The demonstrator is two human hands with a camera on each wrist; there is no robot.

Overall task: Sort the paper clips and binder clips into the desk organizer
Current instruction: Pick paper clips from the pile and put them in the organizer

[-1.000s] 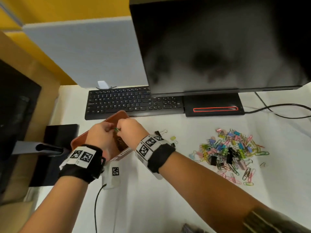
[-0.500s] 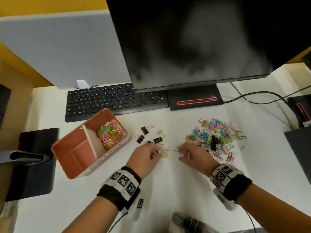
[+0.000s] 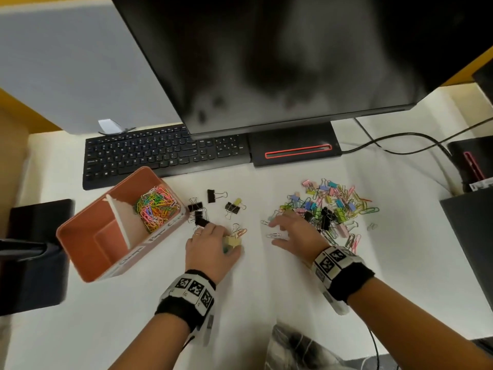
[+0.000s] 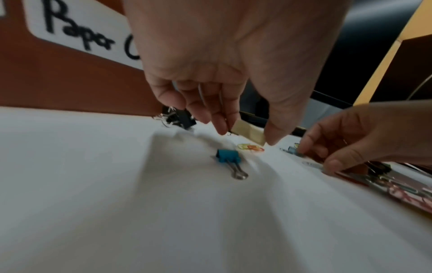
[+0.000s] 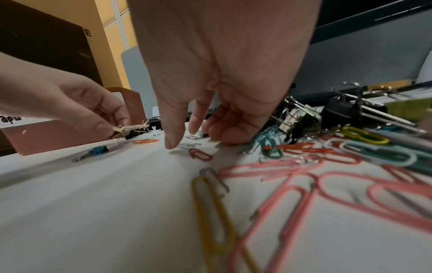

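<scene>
- The left hand (image 3: 212, 245) is pinching a pale yellow binder clip (image 4: 249, 134) between thumb and fingertips, just above the white desk (image 3: 266, 289), near and right of the desk organizer (image 3: 80, 252).
- The right hand (image 3: 296, 233) is hovering at the near left edge of the mixed pile (image 3: 330, 206), fingers loosely spread and bent down, thumb tip touching the desk beside a silver paper clip (image 3: 273, 235); it is gripping nothing that can be seen.
- The organizer is standing left of both hands; its far right compartment is holding coloured paper clips (image 3: 156, 208), and the other compartments are showing no clips.
- A few black binder clips (image 3: 198, 209) are lying between the organizer and the pile, and a blue binder clip (image 4: 228, 157) is lying on the desk under the left hand.
- Handling judgement: the binder clips are looking light and stiff, with sprung wire handles that are likely to snag neighbours; the folded body seems the surest hold, as the left hand is doing.
- Handling judgement: the paper clips are looking thin, flat and slippery on the smooth desk, and are interlocking in the pile; a fingertip pinch at one loop end, or a slide to free it first, is appearing the safest take.
- Risk judgement: a clip lifted straight out of the pile is likely to be dragging others along.
</scene>
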